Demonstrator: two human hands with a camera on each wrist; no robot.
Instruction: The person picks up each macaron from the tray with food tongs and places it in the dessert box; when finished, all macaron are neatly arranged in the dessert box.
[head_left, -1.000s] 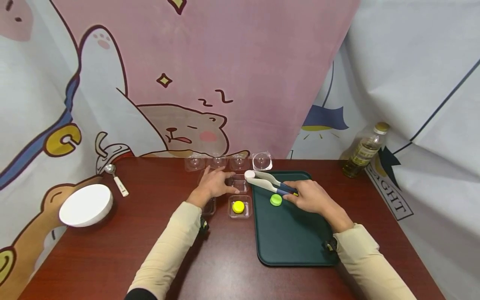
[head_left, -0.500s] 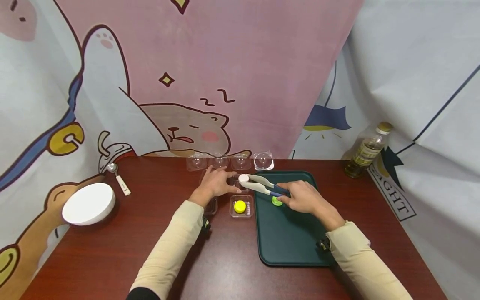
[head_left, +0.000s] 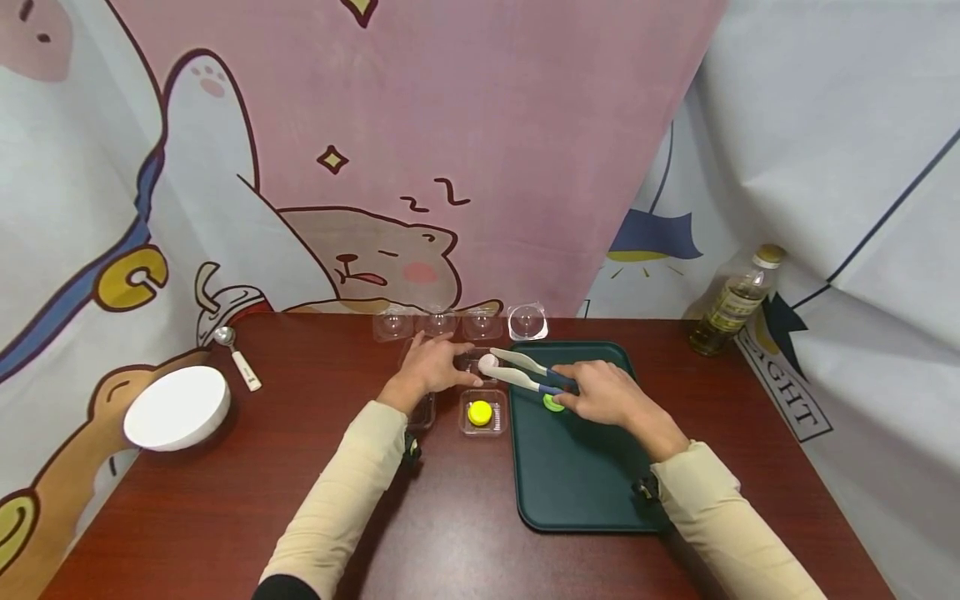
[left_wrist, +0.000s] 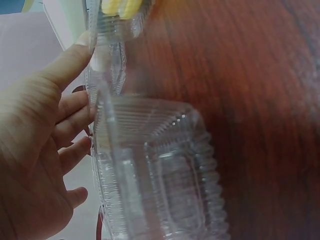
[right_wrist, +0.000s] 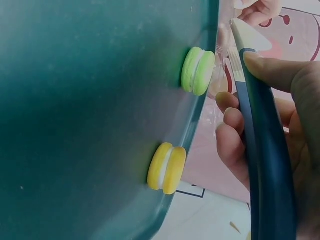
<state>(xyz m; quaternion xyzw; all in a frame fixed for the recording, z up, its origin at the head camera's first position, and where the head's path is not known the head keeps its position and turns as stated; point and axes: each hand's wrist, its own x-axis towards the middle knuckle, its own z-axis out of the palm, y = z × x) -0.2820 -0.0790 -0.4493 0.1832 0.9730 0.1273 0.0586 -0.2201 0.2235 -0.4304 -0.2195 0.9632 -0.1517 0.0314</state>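
My right hand (head_left: 603, 396) grips blue-handled tongs (head_left: 517, 377) with pale tips. Between those tips is a pale pinkish-white macaron (head_left: 488, 364), low over a clear plastic box (head_left: 472, 377) in the back row. My left hand (head_left: 431, 367) rests spread at the clear boxes, its thumb touching a rim in the left wrist view, where a ribbed clear box (left_wrist: 175, 185) shows. A yellow macaron (head_left: 480, 412) sits in the front clear box (head_left: 483, 432). The right wrist view shows a green macaron (right_wrist: 198, 71) and a yellow-orange macaron (right_wrist: 167, 168) on the dark green tray (head_left: 585, 492).
Several clear domed lids (head_left: 482, 324) line the table's back edge. An oil bottle (head_left: 727, 312) stands at the back right. On the left are a white bowl (head_left: 177, 408) and a small scoop (head_left: 240, 362) with a white handle.
My right hand has moved left, bringing the tongs and pale macaron from the tray's edge over the clear box. The tips now stand slightly wider and the macaron sits lower. The left hand stays put.
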